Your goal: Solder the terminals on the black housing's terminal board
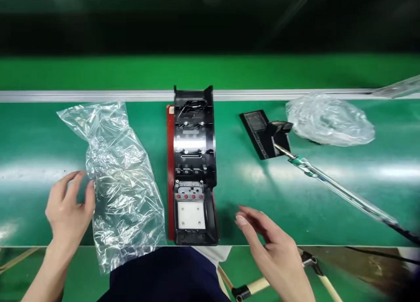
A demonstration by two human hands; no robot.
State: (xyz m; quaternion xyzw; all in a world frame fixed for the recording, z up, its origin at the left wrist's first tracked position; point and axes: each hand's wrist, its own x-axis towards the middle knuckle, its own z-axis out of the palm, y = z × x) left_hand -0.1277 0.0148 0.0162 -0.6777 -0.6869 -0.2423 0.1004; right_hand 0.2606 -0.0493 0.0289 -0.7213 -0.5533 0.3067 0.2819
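Plastic bags count two here: one large crumpled clear bag [123, 179] lies flat on the green surface [39, 131] directly beside the left hand [67, 210], and a second clear bag [330, 120], bunched into a mound, sits well beyond the right hand [272, 245], far up and off to its outer side. Left hand is spread, fingers apart, with the fingertips touching or just at the near edge of the large bag; it grips nothing. Right hand is likewise open, fingers extended and slightly fanned, hovering over the surface's front edge and holding nothing.

Between the two hands stands one long black plastic housing [194, 162], lengthwise away from the person, its near end level with the right hand's fingertips and just to their inner side. One red strip [169, 170] runs along the housing's side that faces the left hand. Inside the housing, at its near end, sits one white square pad [191, 215], and just beyond that pad is a row of four small red dots [188, 196].

Beyond the right hand, between it and the bunched bag, lies one smaller flat black part [260, 133]. One screwdriver-like tool [328, 184] with a clear, green-tinged handle rests with its tip on that part, its shaft slanting away to the right hand's outer side.

One silver rail [82, 95] runs across the far edge of the surface, past both hands
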